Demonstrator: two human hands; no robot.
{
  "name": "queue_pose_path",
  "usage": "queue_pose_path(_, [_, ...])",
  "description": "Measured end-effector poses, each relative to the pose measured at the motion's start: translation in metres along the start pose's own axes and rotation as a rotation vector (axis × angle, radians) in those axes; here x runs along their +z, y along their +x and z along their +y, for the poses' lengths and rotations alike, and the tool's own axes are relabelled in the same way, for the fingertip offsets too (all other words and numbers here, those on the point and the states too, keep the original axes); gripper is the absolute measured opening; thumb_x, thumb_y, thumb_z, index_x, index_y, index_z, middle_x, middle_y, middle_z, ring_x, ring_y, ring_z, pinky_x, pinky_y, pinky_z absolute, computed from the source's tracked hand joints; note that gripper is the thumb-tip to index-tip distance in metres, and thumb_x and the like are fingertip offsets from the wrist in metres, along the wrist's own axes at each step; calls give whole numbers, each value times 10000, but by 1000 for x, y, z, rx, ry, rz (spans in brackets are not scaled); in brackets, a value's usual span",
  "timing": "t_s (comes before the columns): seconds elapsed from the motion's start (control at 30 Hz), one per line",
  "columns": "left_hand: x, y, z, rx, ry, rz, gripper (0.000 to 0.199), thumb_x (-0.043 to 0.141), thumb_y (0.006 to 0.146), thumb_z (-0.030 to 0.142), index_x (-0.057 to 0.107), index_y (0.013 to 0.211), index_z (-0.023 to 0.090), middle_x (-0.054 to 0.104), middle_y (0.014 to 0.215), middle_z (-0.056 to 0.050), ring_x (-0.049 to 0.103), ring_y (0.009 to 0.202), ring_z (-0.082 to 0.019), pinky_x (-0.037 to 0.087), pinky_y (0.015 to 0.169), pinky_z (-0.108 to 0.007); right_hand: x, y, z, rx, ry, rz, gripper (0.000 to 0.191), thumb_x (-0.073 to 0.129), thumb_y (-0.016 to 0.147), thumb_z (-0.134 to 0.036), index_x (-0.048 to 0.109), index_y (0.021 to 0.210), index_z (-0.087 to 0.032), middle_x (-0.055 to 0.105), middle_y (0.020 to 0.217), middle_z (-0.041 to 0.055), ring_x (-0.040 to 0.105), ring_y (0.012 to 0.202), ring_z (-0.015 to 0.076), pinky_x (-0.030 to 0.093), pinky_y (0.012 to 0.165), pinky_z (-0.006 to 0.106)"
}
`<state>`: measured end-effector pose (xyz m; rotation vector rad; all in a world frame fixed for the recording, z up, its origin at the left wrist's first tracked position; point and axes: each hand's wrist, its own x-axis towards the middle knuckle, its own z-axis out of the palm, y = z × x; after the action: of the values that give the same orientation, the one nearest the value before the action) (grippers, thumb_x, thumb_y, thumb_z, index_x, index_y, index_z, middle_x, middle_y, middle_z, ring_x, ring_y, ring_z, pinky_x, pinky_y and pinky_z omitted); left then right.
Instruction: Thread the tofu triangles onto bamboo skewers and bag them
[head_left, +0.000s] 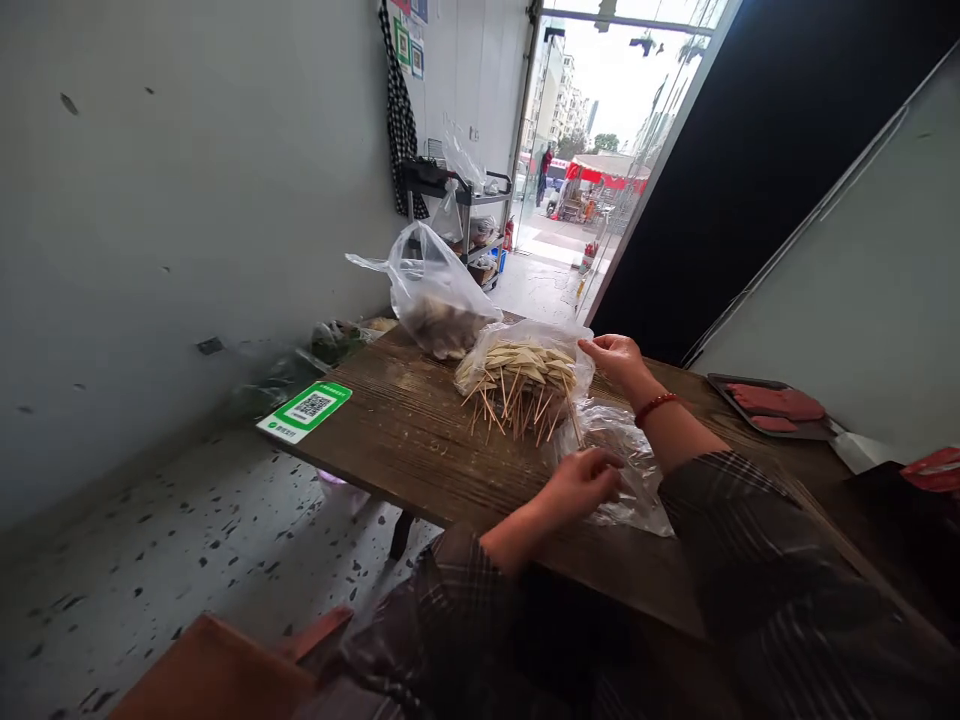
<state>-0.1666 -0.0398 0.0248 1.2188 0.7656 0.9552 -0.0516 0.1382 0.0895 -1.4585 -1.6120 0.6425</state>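
On the wooden table [420, 440] a pile of skewers [525, 365] with pale, flat pieces of food lies in a clear plastic bag [581, 335], bare stick ends toward me. My left hand [583, 487] is closed, fingers curled around the lower end of one skewer whose top reaches the pile. At the bag's right edge, my right hand [616, 358] pinches the plastic with thumb and fingertips. A red bead bracelet circles that wrist. Another clear plastic bag [637, 470] lies flat under and beside my left hand, its contents hard to make out.
Behind the skewers stands a knotted plastic bag [442, 310] with brownish contents. A green QR-code card [307, 410] lies at the table's left corner. To the right is a tray [780, 405] with reddish pieces. A loaded cart [472, 215] stands near the glass door. A brown stool [217, 665] is lower left.
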Motion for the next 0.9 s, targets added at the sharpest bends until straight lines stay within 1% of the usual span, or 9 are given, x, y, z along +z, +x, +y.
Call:
queue_pose_path(0.1, [-40, -52, 49, 25, 125, -44, 184, 613, 807, 330, 682, 907, 192, 723, 780, -40, 667, 640, -152, 530, 657, -297, 8, 4, 1, 30, 61, 41, 329, 738, 658, -467, 626, 650, -158, 507, 495, -29, 459, 516, 110, 339, 472, 240])
queue_pose_path(0.13, [-56, -62, 66, 56, 198, -1, 203, 611, 815, 348, 688, 897, 180, 726, 771, -48, 671, 647, -158, 533, 665, -300, 10, 5, 0, 42, 81, 54, 301, 742, 657, -434, 623, 642, -158, 511, 497, -29, 459, 509, 106, 343, 470, 237])
queue_pose_path(0.2, [-91, -67, 95, 201, 356, 261, 240, 602, 829, 378, 690, 902, 167, 725, 774, -50, 662, 629, -152, 521, 652, -290, 11, 4, -2, 66, 124, 76, 245, 732, 674, -368, 616, 642, -155, 542, 522, -19, 464, 495, 93, 357, 468, 228])
queue_pose_path(0.3, [-146, -38, 112, 361, 453, 602, 308, 558, 852, 403, 656, 1003, 153, 719, 847, -66, 666, 694, -165, 525, 693, -306, 8, -2, -11, 104, 187, 83, 184, 700, 717, -292, 597, 661, -150, 612, 594, 15, 486, 472, 73, 375, 456, 209])
queue_pose_path(0.43, [-195, 21, 101, 267, 785, 771, 409, 606, 828, 433, 630, 1093, 122, 703, 906, -100, 664, 833, -210, 501, 779, -319, 2, -11, -22, 152, 211, 64, 171, 659, 784, -277, 555, 710, -163, 661, 657, 40, 541, 457, 74, 328, 409, 181])
queue_pose_path(0.53, [-202, 50, 92, 118, 991, 768, 575, 627, 813, 509, 580, 1201, 87, 696, 972, -147, 660, 925, -256, 481, 817, -331, -1, -14, -24, 161, 161, 75, 174, 593, 858, -313, 535, 768, -175, 676, 696, 47, 587, 490, 96, 331, 423, 187])
queue_pose_path(0.63, [-198, 65, 92, 12, 1149, 765, 656, 684, 753, 536, 554, 1226, 101, 665, 1130, -196, 635, 1042, -290, 466, 841, -329, -4, -14, -24, 126, 67, 116, 232, 596, 870, -399, 561, 832, -173, 679, 756, 64, 642, 634, 144, 424, 539, 231])
queue_pose_path(0.8, [-199, 73, 99, -65, 1326, 713, 447, 620, 787, 256, 556, 1216, 149, 674, 1138, -165, 639, 992, -270, 454, 785, -319, 8, -11, -32, -14, -294, 206, 604, 679, 772, -572, 557, 1200, -163, 629, 1166, 174, 602, 1075, 305, 465, 880, 395])
queue_pose_path(0.9, [-204, 67, 105, -32, 1374, 694, 349, 567, 789, 170, 610, 1134, 152, 666, 1126, -155, 633, 982, -265, 453, 780, -314, 24, -8, -33, -35, -541, 214, 726, 691, 779, -513, 453, 1374, -169, 516, 1337, 214, 524, 1202, 361, 418, 972, 463])
